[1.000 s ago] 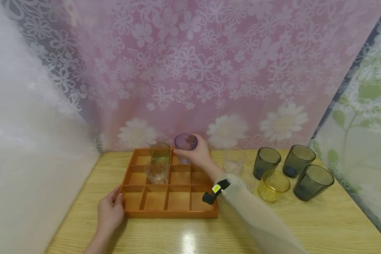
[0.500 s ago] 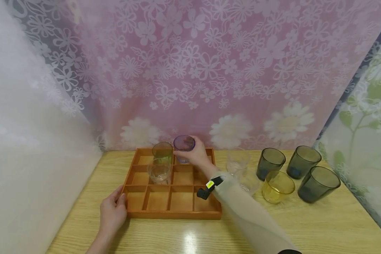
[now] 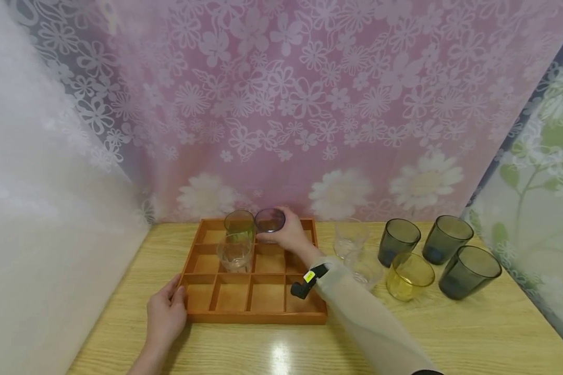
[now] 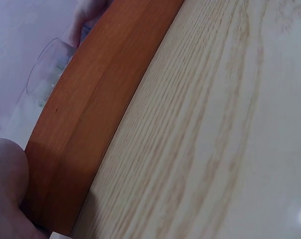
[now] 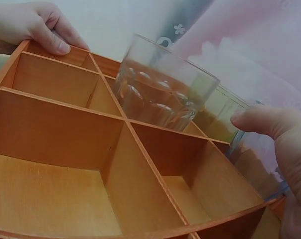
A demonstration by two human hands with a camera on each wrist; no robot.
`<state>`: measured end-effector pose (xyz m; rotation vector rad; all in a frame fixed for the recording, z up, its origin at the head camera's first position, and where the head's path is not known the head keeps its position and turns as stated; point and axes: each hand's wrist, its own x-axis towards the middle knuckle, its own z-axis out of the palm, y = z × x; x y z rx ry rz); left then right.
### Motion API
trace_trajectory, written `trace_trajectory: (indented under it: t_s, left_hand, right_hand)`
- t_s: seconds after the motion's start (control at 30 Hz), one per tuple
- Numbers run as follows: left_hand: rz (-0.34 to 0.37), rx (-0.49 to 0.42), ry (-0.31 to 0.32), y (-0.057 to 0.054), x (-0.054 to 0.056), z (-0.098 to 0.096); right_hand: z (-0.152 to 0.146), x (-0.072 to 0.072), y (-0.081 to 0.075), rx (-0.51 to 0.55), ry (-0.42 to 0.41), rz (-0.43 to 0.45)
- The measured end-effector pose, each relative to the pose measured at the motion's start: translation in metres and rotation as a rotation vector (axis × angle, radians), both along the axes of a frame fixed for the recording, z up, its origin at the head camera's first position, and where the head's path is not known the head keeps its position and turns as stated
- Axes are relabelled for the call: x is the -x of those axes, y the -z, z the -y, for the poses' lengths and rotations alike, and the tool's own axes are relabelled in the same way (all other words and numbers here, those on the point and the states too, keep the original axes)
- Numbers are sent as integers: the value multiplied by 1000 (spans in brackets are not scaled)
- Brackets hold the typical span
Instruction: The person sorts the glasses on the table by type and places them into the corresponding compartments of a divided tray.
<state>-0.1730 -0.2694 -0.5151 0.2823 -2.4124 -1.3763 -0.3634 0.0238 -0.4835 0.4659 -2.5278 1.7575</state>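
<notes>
My right hand (image 3: 292, 232) grips a bluish-purple drinking glass (image 3: 269, 221) between thumb and fingers. The glass stands upright in a back-row compartment of the wooden divided tray (image 3: 257, 317). Beside it on the left, a green glass (image 3: 239, 225) occupies the neighbouring back compartment. One row nearer is a clear glass (image 3: 234, 255), whose faceted lower part shows in the right wrist view. My left hand (image 3: 166, 311) pinches the tray's left wall near the front corner; in the right wrist view its thumb (image 5: 61, 47) laps over the rim.
Right of the tray stand two clear glasses, one behind (image 3: 350, 240) and one nearer (image 3: 363, 271). Beyond them are a yellow glass (image 3: 409, 278) and dark grey glasses (image 3: 469, 273). A pink floral curtain (image 3: 281, 130) hangs right behind the table (image 3: 244, 346).
The bluish-purple glass has gone down into its compartment, with my right hand still around it. My left hand keeps its hold on the tray. The head view has shifted slightly.
</notes>
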Motion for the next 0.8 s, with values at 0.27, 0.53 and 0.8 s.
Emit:
trace_trajectory:
  t_s: [0.27,0.53,0.8]
  left_hand:
    - [-3,36,-3,-1,-1,0]
    - [8,24,4,0,0,1]
    - [21,38,2,0,0,1]
  right_hand:
    - [-2,-2,-2,-29,-11,16]
    - [-3,-1,-3,-101,11,12]
    - [-8,-2,-5,-83,9,9]
